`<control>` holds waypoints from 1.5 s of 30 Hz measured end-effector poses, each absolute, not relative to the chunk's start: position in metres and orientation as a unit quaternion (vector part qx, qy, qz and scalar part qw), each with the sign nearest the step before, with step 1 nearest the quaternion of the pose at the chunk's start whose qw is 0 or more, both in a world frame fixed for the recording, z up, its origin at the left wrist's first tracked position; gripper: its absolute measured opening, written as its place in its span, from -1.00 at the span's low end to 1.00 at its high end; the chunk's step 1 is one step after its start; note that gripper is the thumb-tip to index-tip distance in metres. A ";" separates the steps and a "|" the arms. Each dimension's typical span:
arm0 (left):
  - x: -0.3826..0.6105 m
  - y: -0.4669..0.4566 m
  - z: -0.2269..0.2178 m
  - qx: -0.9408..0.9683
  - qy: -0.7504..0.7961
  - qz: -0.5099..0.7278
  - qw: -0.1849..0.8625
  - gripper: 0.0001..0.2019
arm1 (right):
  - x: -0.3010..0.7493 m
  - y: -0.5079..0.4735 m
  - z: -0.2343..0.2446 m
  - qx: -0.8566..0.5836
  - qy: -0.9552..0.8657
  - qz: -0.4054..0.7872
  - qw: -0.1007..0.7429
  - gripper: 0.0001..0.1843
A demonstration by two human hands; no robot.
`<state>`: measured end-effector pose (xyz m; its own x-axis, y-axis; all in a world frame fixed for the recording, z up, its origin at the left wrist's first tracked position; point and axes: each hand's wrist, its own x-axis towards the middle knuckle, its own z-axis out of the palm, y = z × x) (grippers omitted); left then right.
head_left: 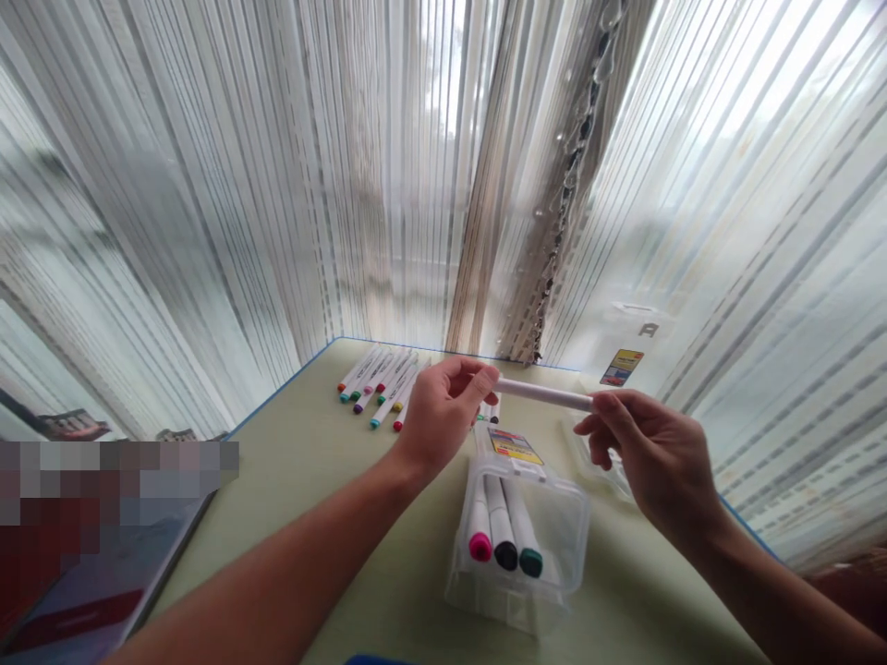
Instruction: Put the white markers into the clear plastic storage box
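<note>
A white marker (544,392) is held level above the table, one end in each hand. My left hand (450,399) pinches its left end and my right hand (641,443) its right end; the fingers cover both tips. Below the marker stands a clear plastic box (565,517) with its lid tipped back, a yellow label (516,445) on the lid. Three white markers with pink (480,545), black (505,554) and dark green (531,562) ends lie inside. Behind my right hand is another clear container (613,476), partly covered.
Several white markers (388,380) with coloured ends lie on the green table (277,480) left of my left hand. A clear lid with a label (622,367) stands at the back right. Striped curtains (388,185) hang behind the table. A dark-edged object (173,545), partly pixelated, is at left.
</note>
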<state>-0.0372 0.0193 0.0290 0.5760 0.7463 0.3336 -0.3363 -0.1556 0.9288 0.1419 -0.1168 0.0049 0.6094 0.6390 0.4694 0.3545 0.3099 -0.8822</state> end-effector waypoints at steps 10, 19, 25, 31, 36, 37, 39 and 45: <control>-0.039 0.017 0.031 0.638 0.172 0.427 0.617 -0.80 | 0.147 -0.117 0.001 -0.593 -0.424 0.113 0.675 -0.61; -0.039 0.017 0.032 0.630 0.177 0.433 0.620 -0.83 | 0.144 -0.117 0.005 -0.594 -0.433 0.103 0.670 -0.60; -0.040 0.016 0.034 0.623 0.168 0.437 0.626 -0.85 | 0.138 -0.119 0.011 -0.592 -0.450 0.095 0.662 -0.62; -0.040 0.016 0.032 0.617 0.171 0.439 0.630 -0.85 | 0.132 -0.117 0.018 -0.570 -0.457 0.086 0.677 -0.66; -0.040 0.016 0.031 0.619 0.174 0.432 0.633 -0.85 | 0.133 -0.116 0.018 -0.564 -0.464 0.082 0.678 -0.72; -0.039 0.016 0.031 0.620 0.174 0.430 0.633 -0.85 | 0.133 -0.116 0.018 -0.563 -0.465 0.081 0.679 -0.73; -0.039 0.016 0.031 0.620 0.174 0.426 0.635 -0.85 | 0.134 -0.117 0.017 -0.560 -0.464 0.079 0.681 -0.75; -0.039 0.018 0.029 0.619 0.182 0.419 0.639 -0.83 | 0.133 -0.116 0.016 -0.558 -0.457 0.090 0.687 -0.74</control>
